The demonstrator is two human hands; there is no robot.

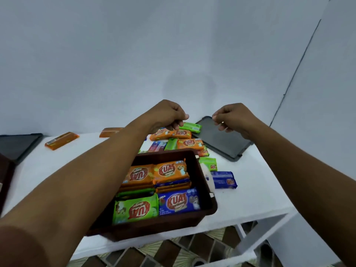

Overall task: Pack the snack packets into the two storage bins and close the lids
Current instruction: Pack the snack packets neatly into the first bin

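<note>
A brown storage bin (205,201) stands at the table's front edge, filled with orange, green and blue snack packets (170,170). Behind it lies a loose pile of packets (189,143). My left hand (169,115) hovers just above the pile's far orange packets, fingers curled, with nothing visibly in it. My right hand (230,118) is over the far end of a dark grey lid (221,141) lying flat at the back right; its fingers are curled too, with nothing seen between them. A sliver of a second brown bin (5,178) shows at the left edge.
On the white table (250,199), a blue packet (224,180) and a green one (208,164) lie right of the bin. Two orange packets (61,140) lie at the back left, near another dark lid (18,146). A pale wall rises close behind.
</note>
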